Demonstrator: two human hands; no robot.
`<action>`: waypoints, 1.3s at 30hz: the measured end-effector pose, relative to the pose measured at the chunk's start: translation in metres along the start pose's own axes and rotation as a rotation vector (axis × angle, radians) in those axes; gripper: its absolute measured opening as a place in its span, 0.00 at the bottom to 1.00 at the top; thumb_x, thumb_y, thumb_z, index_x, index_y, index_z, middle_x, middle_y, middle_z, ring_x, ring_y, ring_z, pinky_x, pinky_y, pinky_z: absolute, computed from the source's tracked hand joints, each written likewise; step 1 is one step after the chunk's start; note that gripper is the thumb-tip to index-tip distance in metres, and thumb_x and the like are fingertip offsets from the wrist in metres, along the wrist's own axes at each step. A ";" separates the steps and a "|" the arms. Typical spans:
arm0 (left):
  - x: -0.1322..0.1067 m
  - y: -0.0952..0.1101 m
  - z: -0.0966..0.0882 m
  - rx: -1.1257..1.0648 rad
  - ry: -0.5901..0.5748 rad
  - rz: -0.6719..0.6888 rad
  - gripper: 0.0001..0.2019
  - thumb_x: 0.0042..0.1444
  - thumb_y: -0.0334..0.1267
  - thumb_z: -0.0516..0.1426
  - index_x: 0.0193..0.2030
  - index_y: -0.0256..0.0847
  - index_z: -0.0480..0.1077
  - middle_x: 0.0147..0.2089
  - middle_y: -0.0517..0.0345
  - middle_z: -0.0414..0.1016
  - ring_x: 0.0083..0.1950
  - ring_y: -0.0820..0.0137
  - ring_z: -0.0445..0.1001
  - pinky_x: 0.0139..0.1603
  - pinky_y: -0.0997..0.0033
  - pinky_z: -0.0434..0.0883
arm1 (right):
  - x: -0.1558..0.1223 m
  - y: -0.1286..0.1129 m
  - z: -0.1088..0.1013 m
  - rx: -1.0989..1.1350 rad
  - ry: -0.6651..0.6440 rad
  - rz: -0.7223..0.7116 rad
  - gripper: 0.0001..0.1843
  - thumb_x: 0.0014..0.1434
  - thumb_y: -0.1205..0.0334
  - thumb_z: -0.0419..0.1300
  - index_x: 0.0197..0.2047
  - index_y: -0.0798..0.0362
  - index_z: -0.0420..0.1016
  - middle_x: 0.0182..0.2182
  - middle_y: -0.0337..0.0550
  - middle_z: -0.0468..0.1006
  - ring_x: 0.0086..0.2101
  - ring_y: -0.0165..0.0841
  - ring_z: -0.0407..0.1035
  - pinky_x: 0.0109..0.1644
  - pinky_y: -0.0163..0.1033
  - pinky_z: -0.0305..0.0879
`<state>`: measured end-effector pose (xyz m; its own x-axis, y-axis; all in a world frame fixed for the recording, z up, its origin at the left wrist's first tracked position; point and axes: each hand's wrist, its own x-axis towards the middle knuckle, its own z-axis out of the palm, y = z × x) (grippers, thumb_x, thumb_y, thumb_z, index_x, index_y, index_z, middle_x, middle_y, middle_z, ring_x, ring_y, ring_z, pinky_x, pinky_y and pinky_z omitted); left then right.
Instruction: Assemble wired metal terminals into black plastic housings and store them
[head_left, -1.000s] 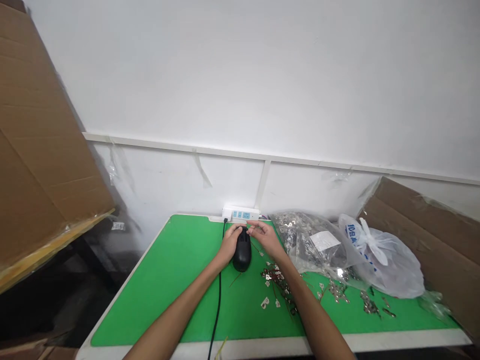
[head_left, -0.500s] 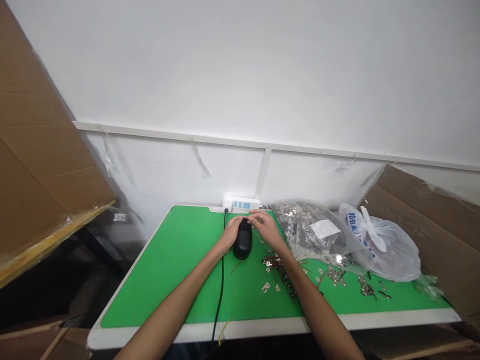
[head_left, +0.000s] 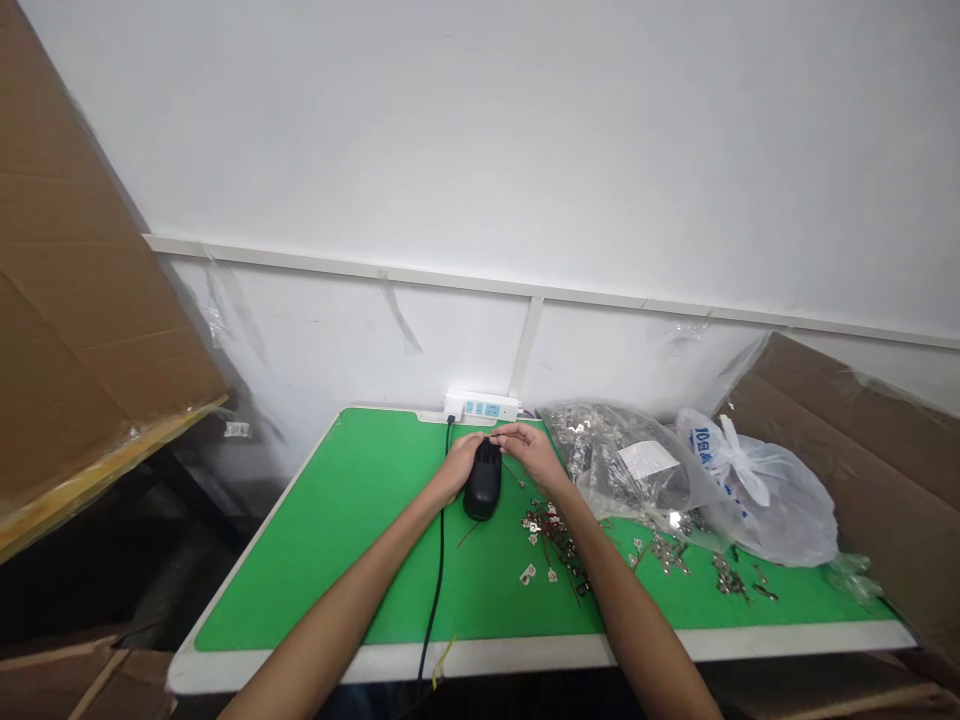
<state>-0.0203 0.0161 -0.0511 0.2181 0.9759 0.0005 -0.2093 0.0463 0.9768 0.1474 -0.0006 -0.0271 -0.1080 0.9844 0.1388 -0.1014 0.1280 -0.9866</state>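
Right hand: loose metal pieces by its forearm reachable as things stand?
Likely yes: many of the loose metal pieces lie uncovered on the green mat near the right hand, now at the black device. Its forearm hides some.

Here's the table (head_left: 525,655), white-rimmed, a bright green mat (head_left: 322,560) spread across its top! Middle of the mat, it's the black rounded device (head_left: 482,490), lying lengthwise, a thin brownish wire (head_left: 469,536) just off its near end. Down its left side runs a black cable (head_left: 441,560), over the front edge beside a yellow strip (head_left: 444,662). Now to the right: loose metal tabs (head_left: 534,522) scattered everywhere, some with thin wires, two smaller clusters (head_left: 669,553) farther along. Behind them slumps a clear bag (head_left: 596,470) full of metal parts, white label up, and touching it, a knotted white plastic bag (head_left: 791,520) with blue lettering. Crumpled clear plastic (head_left: 853,578) at the far right!
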 end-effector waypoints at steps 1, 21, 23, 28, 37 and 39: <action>0.000 0.001 0.000 0.012 0.006 0.007 0.19 0.54 0.54 0.62 0.37 0.38 0.77 0.35 0.55 0.79 0.38 0.63 0.74 0.42 0.66 0.68 | 0.001 0.001 0.000 -0.027 0.004 -0.010 0.18 0.49 0.47 0.73 0.39 0.50 0.84 0.39 0.46 0.87 0.44 0.44 0.81 0.50 0.48 0.77; -0.001 0.003 0.002 0.031 0.001 0.012 0.21 0.52 0.56 0.61 0.38 0.36 0.78 0.35 0.55 0.77 0.39 0.64 0.71 0.43 0.68 0.66 | 0.001 0.016 0.007 -0.142 0.142 0.019 0.16 0.49 0.48 0.70 0.35 0.52 0.82 0.36 0.44 0.84 0.34 0.38 0.74 0.36 0.39 0.68; 0.000 0.002 0.002 0.007 0.011 -0.007 0.21 0.52 0.55 0.62 0.38 0.36 0.78 0.35 0.55 0.78 0.39 0.65 0.71 0.42 0.68 0.66 | 0.000 0.013 0.008 -0.178 0.151 -0.024 0.16 0.51 0.48 0.68 0.35 0.52 0.81 0.36 0.44 0.84 0.35 0.38 0.74 0.38 0.40 0.69; 0.001 0.000 0.001 -0.011 0.011 -0.021 0.21 0.52 0.53 0.61 0.41 0.35 0.80 0.37 0.52 0.80 0.40 0.64 0.73 0.42 0.68 0.67 | -0.001 0.007 0.007 -0.431 0.170 -0.257 0.13 0.58 0.50 0.61 0.36 0.50 0.77 0.37 0.44 0.82 0.38 0.40 0.75 0.46 0.44 0.71; 0.001 0.000 0.001 0.036 -0.009 -0.020 0.20 0.55 0.52 0.60 0.41 0.36 0.81 0.40 0.50 0.82 0.42 0.61 0.74 0.44 0.66 0.69 | 0.000 0.010 0.001 -0.465 0.204 -0.300 0.13 0.66 0.47 0.55 0.44 0.48 0.69 0.34 0.42 0.77 0.34 0.38 0.74 0.40 0.44 0.72; 0.001 0.000 0.001 0.025 -0.005 -0.046 0.20 0.56 0.52 0.60 0.42 0.36 0.81 0.40 0.51 0.82 0.41 0.62 0.74 0.42 0.68 0.68 | -0.001 0.011 0.000 -0.474 0.207 -0.302 0.15 0.65 0.47 0.56 0.47 0.48 0.68 0.33 0.40 0.76 0.32 0.38 0.73 0.38 0.43 0.71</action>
<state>-0.0191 0.0166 -0.0504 0.2314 0.9719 -0.0439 -0.1751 0.0860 0.9808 0.1462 0.0001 -0.0377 0.0570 0.8928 0.4469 0.3598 0.3991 -0.8433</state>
